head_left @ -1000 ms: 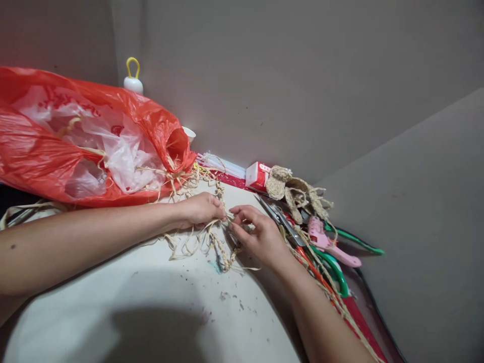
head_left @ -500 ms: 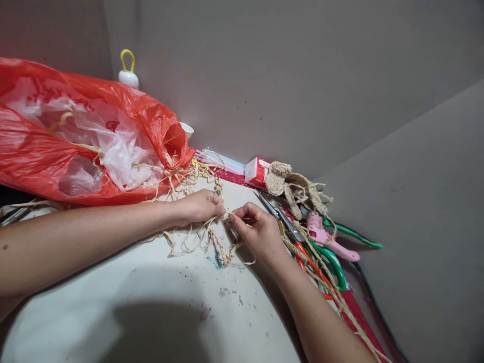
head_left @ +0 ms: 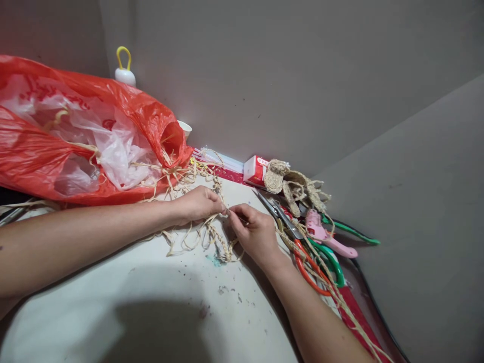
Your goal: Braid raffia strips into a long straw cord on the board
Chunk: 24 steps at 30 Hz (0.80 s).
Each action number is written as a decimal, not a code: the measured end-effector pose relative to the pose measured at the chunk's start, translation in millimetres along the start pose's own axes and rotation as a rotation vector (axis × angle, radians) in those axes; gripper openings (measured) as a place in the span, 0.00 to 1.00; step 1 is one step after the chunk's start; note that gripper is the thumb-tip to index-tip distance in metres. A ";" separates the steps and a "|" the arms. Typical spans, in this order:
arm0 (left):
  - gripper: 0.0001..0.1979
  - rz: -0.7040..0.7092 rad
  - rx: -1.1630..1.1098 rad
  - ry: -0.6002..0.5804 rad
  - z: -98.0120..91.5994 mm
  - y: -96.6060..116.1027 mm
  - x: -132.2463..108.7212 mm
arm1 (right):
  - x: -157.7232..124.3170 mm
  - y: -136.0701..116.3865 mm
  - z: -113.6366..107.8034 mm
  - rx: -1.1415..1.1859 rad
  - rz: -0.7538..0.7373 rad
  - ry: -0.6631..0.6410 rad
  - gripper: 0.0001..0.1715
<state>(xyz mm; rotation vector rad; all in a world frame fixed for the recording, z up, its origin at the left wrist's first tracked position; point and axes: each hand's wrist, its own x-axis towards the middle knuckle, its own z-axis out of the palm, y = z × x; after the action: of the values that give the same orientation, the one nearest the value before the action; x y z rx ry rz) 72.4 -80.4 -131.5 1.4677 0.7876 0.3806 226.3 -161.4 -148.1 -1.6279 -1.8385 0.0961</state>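
Observation:
My left hand [head_left: 202, 204] and my right hand [head_left: 255, 232] meet fingertip to fingertip above the white tabletop [head_left: 166, 297]. Each is closed in a pinch on pale raffia strands, and the exact spot between the fingertips is mostly hidden. Below the hands hangs a braided raffia cord [head_left: 223, 247], looped on the table. More of the braid runs up behind my left fingers. Loose raffia strands [head_left: 177, 239] trail under my left wrist.
A red plastic bag [head_left: 143, 108] with raffia spilling out lies at the left. To the right are orange-handled scissors [head_left: 298, 247], green-handled scissors [head_left: 333, 262], a pink glue gun [head_left: 321, 234], woven raffia pieces [head_left: 278, 176] and a red-and-white box [head_left: 255, 170]. Grey walls stand behind.
My right fingertips have shifted slightly up and left, closer against the left ones. The looped braid below has moved a little. The whole view has drifted slightly.

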 end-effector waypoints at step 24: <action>0.10 0.182 -0.017 -0.019 -1.3 -5.5 4.0 | 20.3 -5.7 -12.0 0.889 0.657 -0.461 0.14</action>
<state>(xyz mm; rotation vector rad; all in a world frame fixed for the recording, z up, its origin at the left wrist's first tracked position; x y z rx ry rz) 73.1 -77.3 -137.7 1.5299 0.6365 0.5088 227.6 -148.7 -127.6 -1.4979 -1.1435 1.4455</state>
